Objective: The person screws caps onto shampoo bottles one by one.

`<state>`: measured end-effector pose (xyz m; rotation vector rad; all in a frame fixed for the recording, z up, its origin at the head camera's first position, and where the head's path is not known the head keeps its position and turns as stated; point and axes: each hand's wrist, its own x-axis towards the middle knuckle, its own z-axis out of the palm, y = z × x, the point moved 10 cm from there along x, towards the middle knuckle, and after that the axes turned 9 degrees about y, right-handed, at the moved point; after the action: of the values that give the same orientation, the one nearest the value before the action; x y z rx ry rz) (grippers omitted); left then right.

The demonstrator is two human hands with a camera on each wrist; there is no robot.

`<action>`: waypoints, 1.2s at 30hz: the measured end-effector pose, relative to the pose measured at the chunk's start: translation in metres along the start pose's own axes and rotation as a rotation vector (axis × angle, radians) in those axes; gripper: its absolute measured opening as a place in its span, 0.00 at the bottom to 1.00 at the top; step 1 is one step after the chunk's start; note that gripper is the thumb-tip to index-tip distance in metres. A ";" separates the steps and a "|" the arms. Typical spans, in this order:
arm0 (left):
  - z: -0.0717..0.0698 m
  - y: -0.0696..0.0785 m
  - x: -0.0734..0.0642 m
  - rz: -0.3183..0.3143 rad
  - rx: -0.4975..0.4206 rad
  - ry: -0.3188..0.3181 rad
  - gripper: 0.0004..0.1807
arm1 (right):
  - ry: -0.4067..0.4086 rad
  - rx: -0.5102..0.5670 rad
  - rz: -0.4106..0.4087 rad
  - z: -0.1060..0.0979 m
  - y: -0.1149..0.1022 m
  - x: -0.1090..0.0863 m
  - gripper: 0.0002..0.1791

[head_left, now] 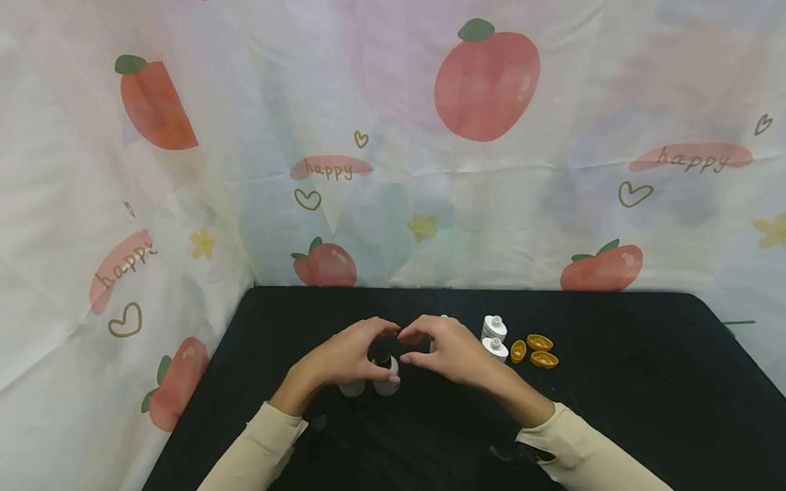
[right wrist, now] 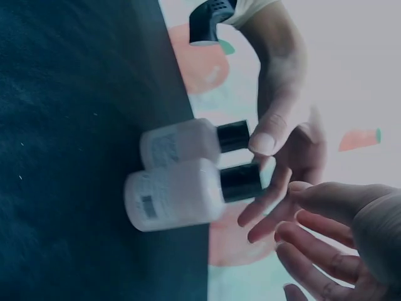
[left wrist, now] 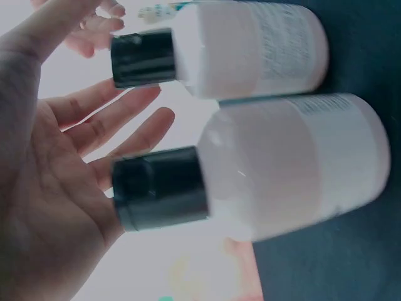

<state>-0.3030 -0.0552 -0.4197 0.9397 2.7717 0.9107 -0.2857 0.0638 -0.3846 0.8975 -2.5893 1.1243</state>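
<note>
Two whitish bottles with black caps, the near bottle [left wrist: 269, 169] and the other bottle [left wrist: 238, 50] in the left wrist view, stand upright side by side on the table. My left hand [head_left: 345, 354] arches around their caps, its fingers spread and fairly straight; whether the thumb touches a cap I cannot tell. From the other side, my right hand [head_left: 458, 348] faces it with relaxed fingers and nothing in them. In the right wrist view, its fingers [right wrist: 319, 257] lie just beyond the cap of the front bottle [right wrist: 178, 194]. Behind the right hand, another white bottle is mostly hidden.
Two white bottles with narrow necks, one bottle [head_left: 494, 327] behind another bottle [head_left: 495, 349], stand right of my right hand. Three yellow boat-shaped pieces [head_left: 543, 359] lie beside them. The black table [head_left: 632, 396] ends at a printed cloth [head_left: 392, 224].
</note>
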 end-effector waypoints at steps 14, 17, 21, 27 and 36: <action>-0.009 0.029 0.015 0.051 -0.115 0.157 0.42 | 0.032 -0.014 0.032 -0.050 0.016 -0.016 0.14; -0.008 0.034 0.020 0.052 -0.122 0.193 0.41 | 0.051 -0.021 0.067 -0.062 0.023 -0.020 0.14; -0.005 0.037 0.026 0.044 -0.132 0.228 0.39 | 0.062 -0.032 0.103 -0.077 0.032 -0.024 0.14; -0.004 0.044 0.034 0.053 -0.159 0.269 0.37 | 0.072 -0.075 0.140 -0.098 0.044 -0.028 0.12; 0.006 0.053 0.040 -0.001 -0.179 0.290 0.34 | 0.085 -0.093 0.213 -0.120 0.069 -0.045 0.12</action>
<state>-0.3062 0.0045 -0.3901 0.8366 2.8515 1.3685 -0.2994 0.2066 -0.3599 0.5520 -2.6901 1.0560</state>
